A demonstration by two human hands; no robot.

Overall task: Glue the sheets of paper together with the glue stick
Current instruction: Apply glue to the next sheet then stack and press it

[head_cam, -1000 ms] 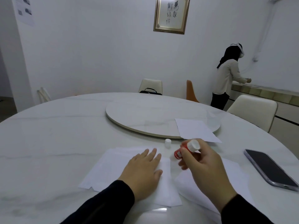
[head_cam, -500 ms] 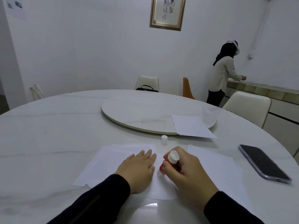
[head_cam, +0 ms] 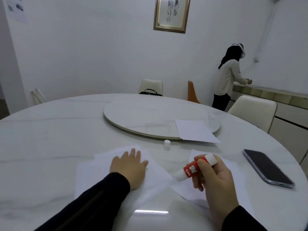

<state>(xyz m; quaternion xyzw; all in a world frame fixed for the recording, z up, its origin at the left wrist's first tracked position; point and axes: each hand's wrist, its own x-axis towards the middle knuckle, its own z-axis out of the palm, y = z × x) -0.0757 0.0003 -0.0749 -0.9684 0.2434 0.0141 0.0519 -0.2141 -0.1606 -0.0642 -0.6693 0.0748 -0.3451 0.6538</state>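
White wall (head_cam: 83, 55), framed calligraphy (head_cam: 171, 14), cream chairs (head_cam: 253, 110).

Phone (head_cam: 268, 168) on table (head_cam: 50, 130); framed calligraphy (head_cam: 171, 14) on wall.

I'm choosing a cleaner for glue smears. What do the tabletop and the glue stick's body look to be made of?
The round white table looks like polished marble or a stone-look slab: faint grey veins and a glossy light reflection near the front edge. The red-and-white glue stick in the right hand looks like smooth moulded plastic with a printed red label.
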